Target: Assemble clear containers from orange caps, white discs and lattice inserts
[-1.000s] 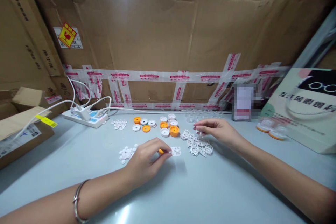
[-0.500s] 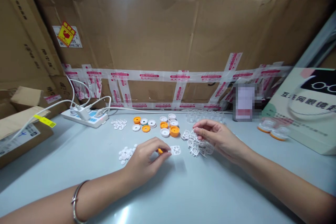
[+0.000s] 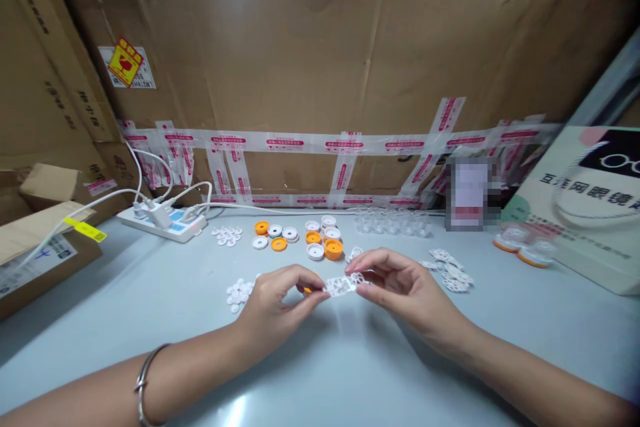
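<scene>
My left hand point(image 3: 287, 297) pinches one end of a small white openwork plastic plate point(image 3: 339, 287) above the table. From the other side my right hand point(image 3: 407, 287) holds a white gear-shaped plastic piece point(image 3: 357, 278) between thumb and fingers, at the right end of the plate. Whether the two parts are joined I cannot tell. Behind my left fingers an orange part point(image 3: 307, 290) shows in a small patch. White openwork pieces point(image 3: 454, 275) lie beyond my right hand, and part of that group is hidden by it.
White and orange round caps point(image 3: 279, 244) stand beyond my hands, near clear plastic cups point(image 3: 393, 221). Small white discs point(image 3: 240, 293) lie left of my left hand. A power strip point(image 3: 175, 223), a phone point(image 3: 469, 195), a paper bag point(image 3: 583, 213) and a large cardboard box point(image 3: 300, 80) border the table.
My right hand has come left and nearer from the pile of white openwork pieces, bringing a gear-shaped piece to the plate. My left hand keeps its pinch in about the same place.
</scene>
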{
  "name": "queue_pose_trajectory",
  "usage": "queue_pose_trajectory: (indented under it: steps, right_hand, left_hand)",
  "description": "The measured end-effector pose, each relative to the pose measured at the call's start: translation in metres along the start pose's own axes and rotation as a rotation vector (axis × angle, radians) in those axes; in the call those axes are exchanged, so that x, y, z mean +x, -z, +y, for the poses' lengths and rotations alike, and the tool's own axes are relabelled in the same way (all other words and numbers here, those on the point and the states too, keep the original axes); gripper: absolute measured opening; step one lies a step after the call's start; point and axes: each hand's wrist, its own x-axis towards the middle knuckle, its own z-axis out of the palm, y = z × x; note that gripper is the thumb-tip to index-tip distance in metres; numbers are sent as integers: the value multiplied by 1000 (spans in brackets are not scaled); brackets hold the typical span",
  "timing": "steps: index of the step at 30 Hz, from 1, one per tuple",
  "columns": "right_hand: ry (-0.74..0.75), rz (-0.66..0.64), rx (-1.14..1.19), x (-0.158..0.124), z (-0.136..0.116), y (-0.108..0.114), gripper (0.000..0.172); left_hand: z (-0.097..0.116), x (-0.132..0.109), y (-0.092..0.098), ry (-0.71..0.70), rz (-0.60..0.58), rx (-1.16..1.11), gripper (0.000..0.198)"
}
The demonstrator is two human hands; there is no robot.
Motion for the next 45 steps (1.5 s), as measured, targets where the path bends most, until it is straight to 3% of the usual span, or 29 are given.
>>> queue_pose_trajectory:
  steps: [5, 23, 28, 38, 45]
  right_hand:
    - [119, -40, -140, -7, 4, -6, 13]
    - [182, -83, -249, -9, 7, -10, 11]
    - [324, -99, -361, -10, 5, -8, 16]
    - [688, -171, -639, -11, 8, -2, 34]
    - [809, -192, -756, -15, 8, 1, 35]
  left_hand:
    - [6, -2, 0, -63, -15, -23, 2]
    - [7, -2, 0, -39, -21, -48, 5]
    - [8, -2, -1, -36, -18, -73, 5]
    - [10, 2, -2, 287, -45, -276, 2]
    - [13, 1, -3, 353, -55, -406, 4]
